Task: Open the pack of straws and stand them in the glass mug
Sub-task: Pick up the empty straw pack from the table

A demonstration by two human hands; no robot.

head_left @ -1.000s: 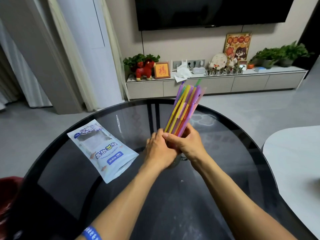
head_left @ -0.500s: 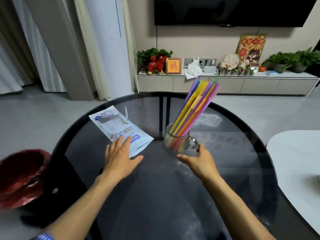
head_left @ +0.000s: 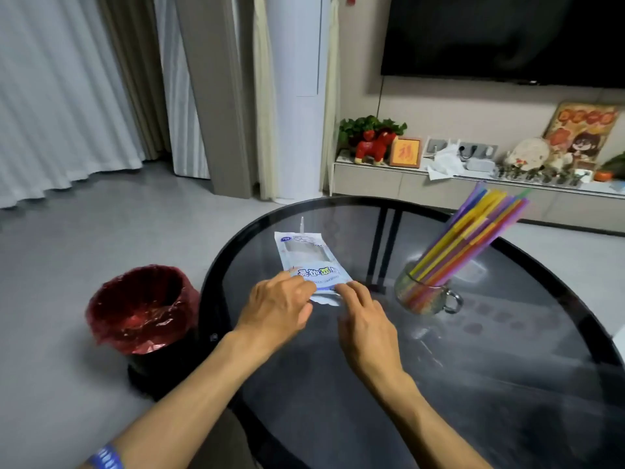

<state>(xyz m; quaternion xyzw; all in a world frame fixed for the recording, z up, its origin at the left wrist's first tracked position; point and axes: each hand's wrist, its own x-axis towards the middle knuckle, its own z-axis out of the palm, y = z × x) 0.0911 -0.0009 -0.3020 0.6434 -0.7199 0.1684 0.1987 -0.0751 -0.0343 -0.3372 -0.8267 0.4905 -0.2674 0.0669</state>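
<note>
Several coloured straws (head_left: 473, 235) stand leaning to the right in the glass mug (head_left: 426, 294) on the round dark glass table (head_left: 473, 367). The mug's handle points right. The flat white and blue straw pack (head_left: 309, 258) lies on the table left of the mug. My left hand (head_left: 277, 304) rests on the pack's near end, fingers curled onto its edge. My right hand (head_left: 363, 311) touches the same near end with its fingertips. Neither hand touches the mug.
A dark bin lined with a red bag (head_left: 142, 306) stands on the floor beside the table's left edge. A low white TV cabinet (head_left: 439, 187) with ornaments runs along the far wall. A white surface corner (head_left: 619, 346) shows at the right.
Both hands let go of the straws, which now stand in the mug. Both hands then moved left to the empty pack. My view swung left, bringing the bin into sight.
</note>
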